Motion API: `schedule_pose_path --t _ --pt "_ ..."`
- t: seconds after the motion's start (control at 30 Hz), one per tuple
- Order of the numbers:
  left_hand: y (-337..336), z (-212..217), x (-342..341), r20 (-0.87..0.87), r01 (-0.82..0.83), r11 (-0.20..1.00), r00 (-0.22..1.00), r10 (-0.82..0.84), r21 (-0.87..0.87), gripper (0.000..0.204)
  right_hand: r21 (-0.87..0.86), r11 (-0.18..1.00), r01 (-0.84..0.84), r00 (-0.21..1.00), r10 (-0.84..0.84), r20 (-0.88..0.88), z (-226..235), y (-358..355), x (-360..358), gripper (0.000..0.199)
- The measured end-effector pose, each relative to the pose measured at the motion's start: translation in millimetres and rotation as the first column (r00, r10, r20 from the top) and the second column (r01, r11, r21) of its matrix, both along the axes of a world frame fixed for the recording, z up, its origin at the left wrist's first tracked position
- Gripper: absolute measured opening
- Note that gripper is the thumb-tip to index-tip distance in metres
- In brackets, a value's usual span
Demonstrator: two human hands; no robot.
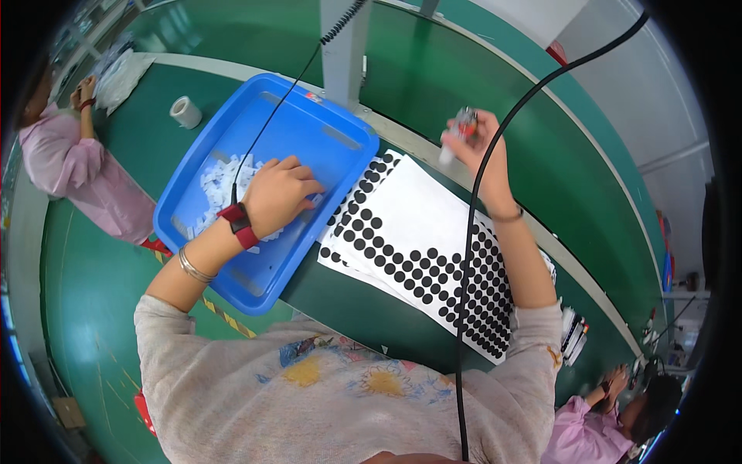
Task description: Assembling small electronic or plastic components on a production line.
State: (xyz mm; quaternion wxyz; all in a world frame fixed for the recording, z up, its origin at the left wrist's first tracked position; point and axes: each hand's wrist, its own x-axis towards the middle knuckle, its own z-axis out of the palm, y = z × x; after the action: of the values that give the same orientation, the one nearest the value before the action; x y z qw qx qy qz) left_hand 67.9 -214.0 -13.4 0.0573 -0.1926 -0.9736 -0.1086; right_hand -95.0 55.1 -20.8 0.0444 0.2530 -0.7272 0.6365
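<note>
White plastic pieces (220,182) lie under the left hand (280,193)'s loosely curled grip; right hand (481,151) grips a small tool (461,127).

Bare green bench (116,278) left of blue tray (340,139): open passage. Tray walls fence left hand (282,193). Grey post (344,46) stands just behind tray. Black cable (471,232) hangs across dotted sheets (417,224) beside right hand (475,143).

A green workbench (100,255) carries everything. A blue plastic tray (325,143) sits tilted near its middle. Just beside the tray, toward the right, white sheets covered with black round dots (421,259) lie flat, overlapping. A roll of white tape (185,112) stands near the far left edge, with clear bags (124,73) beyond it.
</note>
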Motion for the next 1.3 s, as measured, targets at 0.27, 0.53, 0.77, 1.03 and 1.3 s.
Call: schedule_pose_path --t 0.27,0.53,0.77,1.03,1.3 --pt "38.6 42.5 -28.4 0.323 -0.198 0.769 0.946 -0.012 0.608 0.004 0.119 0.991 0.059 0.989 -0.042 -0.143 4.4 36.9 120.9 0.049" --pt "112.1 51.1 -40.2 0.191 0.065 0.631 0.925 -0.328 0.773 0.017 0.158 0.979 0.130 0.969 -0.092 -0.228 -5.6 36.1 120.9 0.041" --pt "127.3 42.9 -40.7 0.072 0.092 0.664 0.974 -0.215 0.742 0.008 0.160 0.972 0.170 0.907 -0.091 -0.411 -10.5 35.4 119.4 0.038" --pt "132.9 53.2 -32.7 0.068 0.081 0.703 0.981 -0.182 0.707 0.010 0.176 0.956 0.234 0.852 -0.114 -0.511 -15.6 37.7 120.4 0.035" --pt "120.6 61.4 -39.0 0.442 -0.158 0.657 0.849 -0.291 0.737 0.032 0.229 0.925 0.304 0.802 -0.119 -0.586 -12.6 36.7 124.1 0.043"
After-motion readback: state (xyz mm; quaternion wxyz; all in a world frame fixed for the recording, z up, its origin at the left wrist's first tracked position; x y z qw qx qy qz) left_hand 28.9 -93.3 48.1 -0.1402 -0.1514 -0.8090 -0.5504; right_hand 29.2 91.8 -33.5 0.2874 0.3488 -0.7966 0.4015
